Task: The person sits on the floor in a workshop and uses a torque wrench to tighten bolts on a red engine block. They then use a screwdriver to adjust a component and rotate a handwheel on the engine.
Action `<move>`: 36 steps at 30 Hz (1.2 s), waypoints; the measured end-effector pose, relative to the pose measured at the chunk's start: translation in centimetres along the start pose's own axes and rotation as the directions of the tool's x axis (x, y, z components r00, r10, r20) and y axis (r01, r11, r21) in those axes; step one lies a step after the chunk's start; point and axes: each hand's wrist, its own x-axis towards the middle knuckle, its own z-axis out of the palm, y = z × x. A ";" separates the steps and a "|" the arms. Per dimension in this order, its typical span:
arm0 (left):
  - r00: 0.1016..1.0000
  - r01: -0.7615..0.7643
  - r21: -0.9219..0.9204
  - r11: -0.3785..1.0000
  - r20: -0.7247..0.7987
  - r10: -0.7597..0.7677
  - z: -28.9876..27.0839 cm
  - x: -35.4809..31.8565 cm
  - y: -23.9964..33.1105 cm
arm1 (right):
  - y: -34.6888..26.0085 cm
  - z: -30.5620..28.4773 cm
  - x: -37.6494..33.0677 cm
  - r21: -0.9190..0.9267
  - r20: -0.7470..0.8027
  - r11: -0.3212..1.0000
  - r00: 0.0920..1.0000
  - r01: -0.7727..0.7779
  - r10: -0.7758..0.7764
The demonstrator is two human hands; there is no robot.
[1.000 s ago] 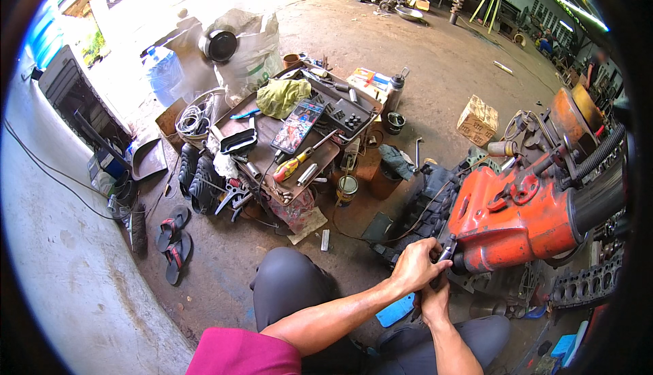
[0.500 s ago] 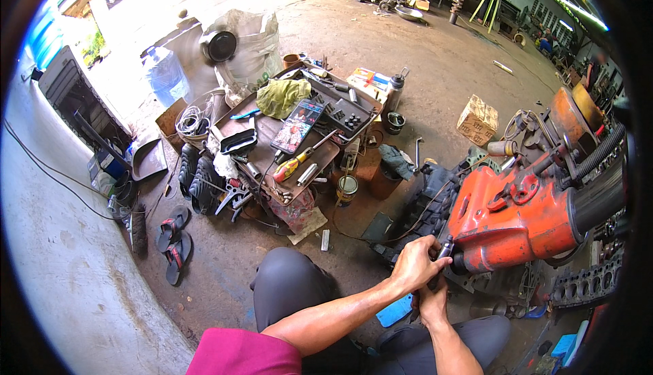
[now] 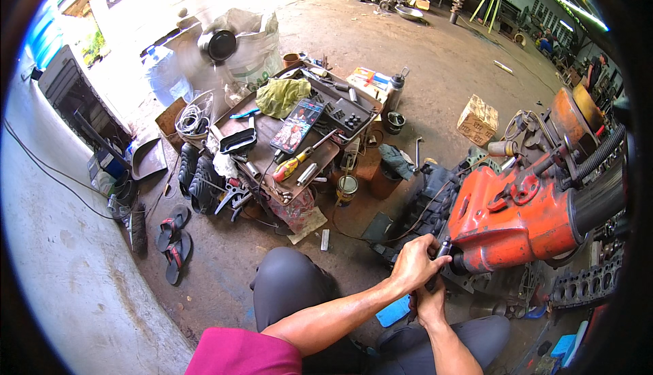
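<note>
Sandals: a pair of dark sandals (image 3: 173,239) with red straps lies on the concrete floor (image 3: 422,62) at the far left, near the pale wall.
Cable coil: a white coiled cable (image 3: 192,118) sits at the left end of the low tool tray, just beside a black dish.
Tool tray: a low brown tray (image 3: 272,145) stands on the floor ahead of the person, crowded with tools; a green rag (image 3: 282,96) lies at its far edge, a flat pictured packet (image 3: 297,125) near its middle.
Screwdriver: a yellow and red handled screwdriver (image 3: 294,165) lies tilted at the tray's near edge.
Tin: a small round tin (image 3: 347,188) stands on the floor just off the tray's right corner.
Left hand: the left hand (image 3: 416,264) reaches forward and to the right from a bent elbow, forearm crossing above the grey trousered knee, fingers curled shut over the top of a small dark tool.
Dark tool: the dark tool (image 3: 444,247) pokes out above the left knuckles, its tip touching the lower left end of the orange engine housing.
Right hand: the right hand (image 3: 430,305) comes straight up from the lower edge, directly under the left hand; it appears wrapped on the same tool, but the grip is mostly hidden and I cannot tell for sure.
Engine housing: the orange engine housing (image 3: 524,215) lies on its side at the right, black hoses above it.
Box: a cardboard box (image 3: 477,120) sits on the floor beyond the engine.
</note>
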 end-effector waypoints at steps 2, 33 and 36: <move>1.000 -0.003 0.004 1.000 -0.005 0.003 0.0 0.0 0.0 | 0.2 -0.1 0.0 0.002 0.000 1.000 1.000 -0.002 0.002; 1.000 0.005 -0.131 0.991 0.014 -0.003 0.6 -1.2 0.8 | 0.0 -1.5 0.1 0.065 0.170 0.997 0.984 0.040 -0.051; 0.998 -0.003 -0.346 0.938 0.060 0.026 0.6 -1.1 1.6 | -2.0 -2.6 -0.6 0.194 0.281 0.981 0.959 -0.023 -0.033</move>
